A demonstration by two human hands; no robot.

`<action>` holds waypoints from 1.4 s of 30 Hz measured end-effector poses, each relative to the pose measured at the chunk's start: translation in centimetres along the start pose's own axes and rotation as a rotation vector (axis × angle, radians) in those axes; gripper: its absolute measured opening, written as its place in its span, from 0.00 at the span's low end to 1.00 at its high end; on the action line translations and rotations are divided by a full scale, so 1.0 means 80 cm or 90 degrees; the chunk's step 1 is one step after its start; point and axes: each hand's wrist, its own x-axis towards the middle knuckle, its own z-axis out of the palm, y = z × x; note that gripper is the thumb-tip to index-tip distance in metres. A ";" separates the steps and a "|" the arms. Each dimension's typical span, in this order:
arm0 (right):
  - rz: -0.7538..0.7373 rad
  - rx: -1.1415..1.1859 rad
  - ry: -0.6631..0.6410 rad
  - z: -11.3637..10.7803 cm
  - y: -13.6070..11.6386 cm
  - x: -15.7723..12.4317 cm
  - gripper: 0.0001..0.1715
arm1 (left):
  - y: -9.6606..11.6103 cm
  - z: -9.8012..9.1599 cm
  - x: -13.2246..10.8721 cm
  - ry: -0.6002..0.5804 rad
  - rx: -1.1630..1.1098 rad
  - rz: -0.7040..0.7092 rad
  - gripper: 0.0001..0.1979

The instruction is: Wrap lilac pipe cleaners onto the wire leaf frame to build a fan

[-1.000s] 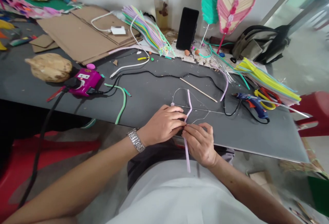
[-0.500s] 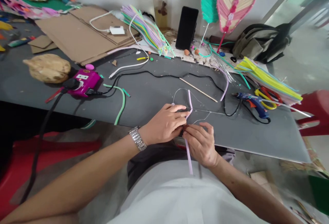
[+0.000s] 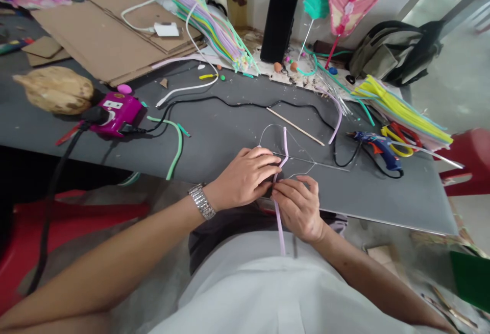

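Observation:
A lilac pipe cleaner (image 3: pixel 285 142) runs between my hands, bent near its upper end, its lower end hanging past the table edge toward my shirt. My left hand (image 3: pixel 245 178), with a metal watch on the wrist, closes on it from the left. My right hand (image 3: pixel 300 206) pinches it just below, fingertips pressed together. A thin wire loop (image 3: pixel 264 130) curves out over the tabletop beyond my hands; where it meets my fingers is hidden. Farther up the table lies a thin wooden stick (image 3: pixel 295 126).
At right lie a blue glue gun (image 3: pixel 377 147), scissors (image 3: pixel 398 137) and yellow pipe cleaners (image 3: pixel 398 109). A black phone (image 3: pixel 279 25) stands at the back beside two leaf-shaped fans. At left are a purple power socket (image 3: pixel 117 112), cardboard (image 3: pixel 111 38) and a black cable crossing the table.
The view has tilted slightly down, so background objects sit higher. Both hands keep nearly the same grip on the lilac pipe cleaner, with only slight finger movement.

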 end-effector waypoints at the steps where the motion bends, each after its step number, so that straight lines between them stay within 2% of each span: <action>1: 0.001 0.000 0.000 -0.001 0.000 0.000 0.08 | 0.000 -0.001 0.001 -0.009 0.006 0.001 0.16; 10: -0.002 0.004 -0.008 -0.002 -0.002 0.004 0.08 | -0.005 0.001 0.000 -0.041 0.014 0.050 0.20; 13: -0.003 0.038 -0.063 -0.016 0.002 0.010 0.10 | -0.005 0.001 0.001 -0.039 0.020 0.040 0.19; 15: 0.035 0.054 -0.104 -0.027 0.012 0.016 0.12 | -0.003 -0.001 0.002 -0.035 0.026 0.033 0.18; 18: 0.102 -0.008 -0.160 -0.038 0.035 0.029 0.16 | 0.001 -0.004 0.004 -0.032 0.040 0.037 0.17; 21: 0.092 -0.082 -0.231 -0.036 0.057 0.039 0.18 | 0.004 -0.005 0.005 -0.030 0.057 0.035 0.16; 24: 0.062 -0.113 -0.265 -0.029 0.069 0.042 0.17 | 0.006 -0.005 0.006 -0.033 0.066 0.032 0.15; 35: 0.022 -0.149 -0.286 -0.028 0.072 0.039 0.18 | 0.002 -0.007 0.011 -0.046 0.085 0.066 0.13; 42: 0.007 -0.153 -0.268 -0.028 0.073 0.039 0.17 | 0.006 -0.006 0.004 -0.025 0.061 0.034 0.14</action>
